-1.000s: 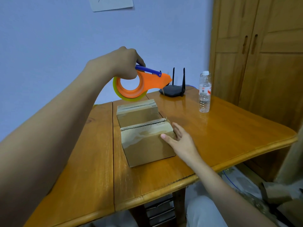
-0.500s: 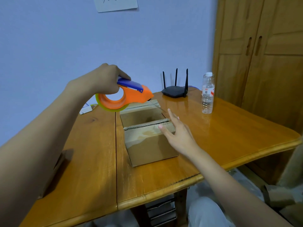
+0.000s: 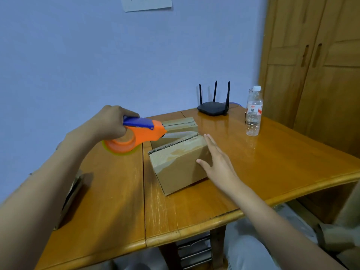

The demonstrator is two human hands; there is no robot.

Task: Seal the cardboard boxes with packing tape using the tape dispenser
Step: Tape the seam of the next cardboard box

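Cardboard boxes sat mid-worktop (image 3: 292, 162), the near box (image 3: 181, 168) closest to the person and the far box (image 3: 180, 124) just behind it, touching or nearly so. Both looked light and fairly stiff, though thin corrugated walls would likely cave or skid on the glossy wood under a hard press, so bracing a side wall seemed the sensible hold. The right hand (image 3: 216, 160) lay against the near box's right side, fingers straight and relaxed, thumb at its front corner. The left hand (image 3: 111, 123) was curled tight around the blue grip of the orange tape dispenser (image 3: 136, 137), hard plastic and easy to steer by that handle, its nose reaching the gap over the far box. Compared with a second before, the dispenser had dropped from well above the boxes to roughly their top level, and the right hand had slid forward along the box's side. Beyond stood a router (image 3: 213, 108) and a water bottle (image 3: 253, 112).
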